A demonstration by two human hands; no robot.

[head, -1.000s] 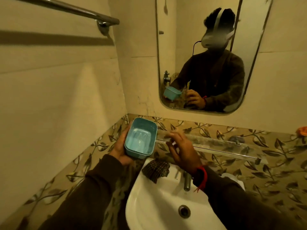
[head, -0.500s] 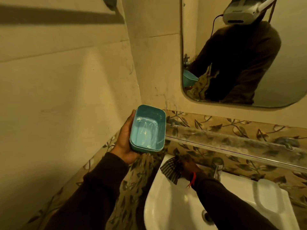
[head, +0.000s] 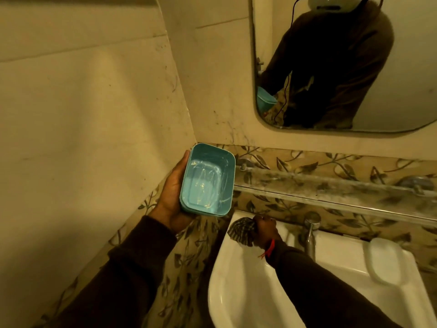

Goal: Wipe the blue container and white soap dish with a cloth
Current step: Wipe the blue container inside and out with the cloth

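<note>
Blue container sits gripped in your left hand, up-left of your right hand clutching the cloth.

So the white sink has my checked cloth bunched on its back-left rim, the white soap dish on the right ledge, tap between. Dusty glass shelf runs above.

We note open room over the white ceramic basin; the chrome tap and frosted glass shelf obstruct its rear.
</note>
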